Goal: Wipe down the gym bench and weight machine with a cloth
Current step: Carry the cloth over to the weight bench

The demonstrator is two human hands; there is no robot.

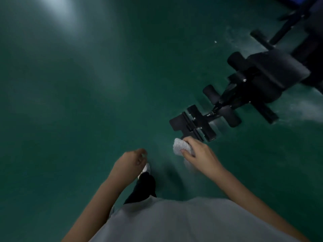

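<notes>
White cloth [181,147] sits bunched in the right hand [199,154], ready for the far-right bench [272,74]; left hand [131,162] curls loosely, seemingly empty.

Dim, soft and blurred throughout — a pale glare patch on the green floor [57,13] at the top-left corner, edges darkening and bending.

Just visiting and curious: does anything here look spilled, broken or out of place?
Pale dusty smears mark the green floor beside the black bench, and a small white speck lies farther off. The bench itself looks whole, though the picture is blurry.
</notes>
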